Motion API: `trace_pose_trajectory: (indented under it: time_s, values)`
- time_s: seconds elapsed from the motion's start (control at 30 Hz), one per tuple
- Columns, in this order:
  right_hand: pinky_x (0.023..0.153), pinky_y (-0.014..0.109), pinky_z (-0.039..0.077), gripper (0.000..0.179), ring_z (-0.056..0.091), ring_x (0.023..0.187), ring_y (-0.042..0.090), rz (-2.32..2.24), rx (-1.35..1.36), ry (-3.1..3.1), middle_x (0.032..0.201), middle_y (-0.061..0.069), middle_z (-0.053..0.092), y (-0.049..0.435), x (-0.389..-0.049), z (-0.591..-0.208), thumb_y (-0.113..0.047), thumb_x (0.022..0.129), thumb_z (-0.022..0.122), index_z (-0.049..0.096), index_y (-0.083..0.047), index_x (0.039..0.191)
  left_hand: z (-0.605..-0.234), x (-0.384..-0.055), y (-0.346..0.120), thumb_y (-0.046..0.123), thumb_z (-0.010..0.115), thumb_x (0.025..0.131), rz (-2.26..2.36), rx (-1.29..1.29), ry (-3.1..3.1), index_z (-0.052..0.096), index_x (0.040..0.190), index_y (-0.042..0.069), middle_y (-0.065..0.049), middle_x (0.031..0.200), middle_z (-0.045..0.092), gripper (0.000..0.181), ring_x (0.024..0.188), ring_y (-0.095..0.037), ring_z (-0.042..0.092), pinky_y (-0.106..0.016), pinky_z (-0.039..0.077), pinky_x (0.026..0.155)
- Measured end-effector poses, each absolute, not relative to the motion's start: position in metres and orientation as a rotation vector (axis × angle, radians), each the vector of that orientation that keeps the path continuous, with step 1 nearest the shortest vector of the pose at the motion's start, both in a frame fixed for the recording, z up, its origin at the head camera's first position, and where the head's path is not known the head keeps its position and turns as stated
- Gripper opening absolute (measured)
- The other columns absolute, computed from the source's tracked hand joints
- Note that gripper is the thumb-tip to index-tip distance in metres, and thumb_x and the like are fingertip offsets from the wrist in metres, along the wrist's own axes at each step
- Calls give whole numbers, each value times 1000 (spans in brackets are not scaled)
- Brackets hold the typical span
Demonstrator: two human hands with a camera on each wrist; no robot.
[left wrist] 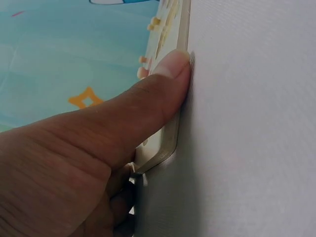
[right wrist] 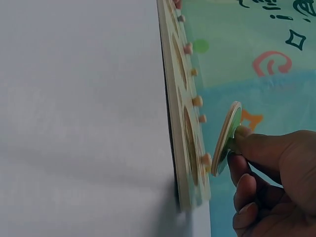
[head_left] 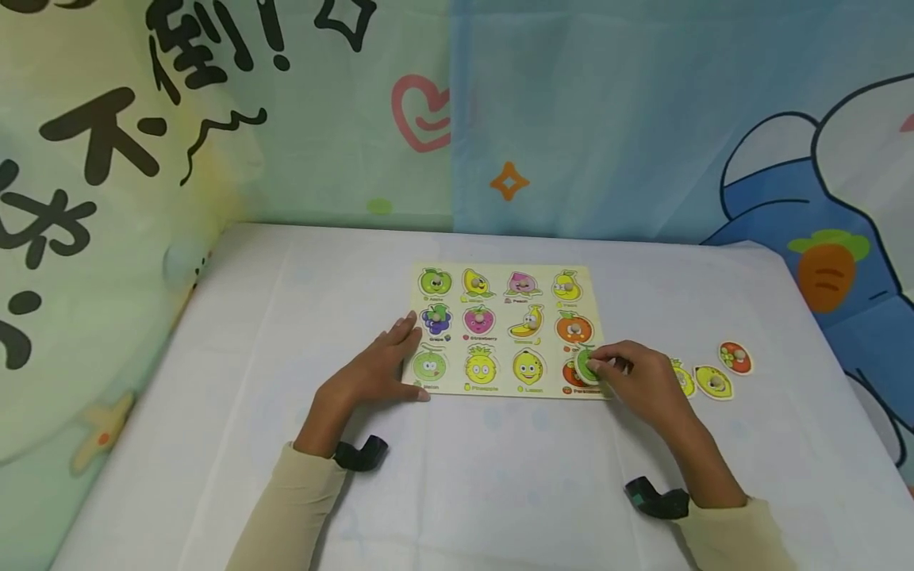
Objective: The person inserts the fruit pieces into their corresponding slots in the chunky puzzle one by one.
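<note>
A wooden fruit puzzle board (head_left: 503, 381) lies on the white-covered table. My left hand (head_left: 378, 365) rests at its near left corner, fingers straight along the left edge; the left wrist view shows the thumb (left wrist: 170, 74) against the front edge. Between thumb and fingers, my right hand (head_left: 646, 385) pinches the knob of a green melon puzzle piece (right wrist: 228, 138). That piece is tilted above the board's lower right, partly covering the printed tomato. Knobbed pieces fill the upper two rows; pictures without knobs show in the bottom row, including a green melon (head_left: 429, 365) at the left.
To the right of the board lie a lemon piece (head_left: 714, 382), a tomato piece (head_left: 735, 358) and a pineapple piece (head_left: 683, 379) half hidden behind my right hand. A printed cloth backdrop (head_left: 607, 119) stands behind the table and along its left side.
</note>
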State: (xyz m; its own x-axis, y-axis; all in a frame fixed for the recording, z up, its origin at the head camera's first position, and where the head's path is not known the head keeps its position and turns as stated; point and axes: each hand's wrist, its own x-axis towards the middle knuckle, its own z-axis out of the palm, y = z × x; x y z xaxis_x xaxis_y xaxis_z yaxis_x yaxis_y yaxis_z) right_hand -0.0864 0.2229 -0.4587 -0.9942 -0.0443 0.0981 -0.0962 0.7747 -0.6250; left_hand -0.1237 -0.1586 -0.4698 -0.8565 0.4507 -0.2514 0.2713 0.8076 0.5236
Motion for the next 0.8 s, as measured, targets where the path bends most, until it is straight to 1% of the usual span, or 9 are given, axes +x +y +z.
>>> trace_pose_trajectory:
  time_s: [0.1,0.23,0.33,0.43,0.53,0.67,0.8]
  values:
    - [52,27,40,12,48,70,19,1105,155,-2871,74,2,59,214,-89,-458,-11,87,74,74,-5,97,-470,-123,-158,39,87,71,684,539,2631,23,154,10,1,162,3,109,147,-17,2,-34,9,118]
    - [54,24,39,14,48,70,20,1233,181,-2882,74,2,59,201,-94,-459,-15,88,74,74,-5,98,-470,-123,-158,40,87,71,678,539,2630,23,154,10,1,162,3,109,147,-16,1,-34,9,118]
    - [52,24,40,13,48,68,20,1347,210,-2866,74,3,60,189,-99,-460,-16,87,75,74,-6,97,-470,-124,-158,40,86,71,674,545,2627,23,154,10,1,162,3,109,147,-16,1,-34,9,118]
    - [47,24,43,11,50,63,21,1455,237,-2832,73,3,60,176,-103,-462,-14,87,75,74,-7,95,-469,-124,-159,39,86,72,681,560,2629,23,154,8,0,162,3,108,147,-17,2,-34,9,118]
    - [51,24,45,11,52,66,21,1518,264,-2810,80,3,65,163,-107,-465,-14,87,75,75,-8,95,-469,-124,-159,38,86,72,686,575,2632,23,154,7,-1,162,4,107,148,-17,2,-34,9,118]
    - [60,24,46,10,55,73,20,1563,291,-2789,89,1,70,148,-111,-467,-15,85,77,76,-9,93,-470,-124,-159,41,86,72,683,579,2629,23,154,8,-1,162,3,108,148,-18,2,-35,9,118]
    - [60,25,45,10,55,73,20,1576,299,-2806,89,0,70,131,-115,-468,-17,84,78,77,-11,92,-470,-124,-159,41,85,72,683,569,2624,22,154,9,0,162,3,108,148,-18,1,-35,9,118]
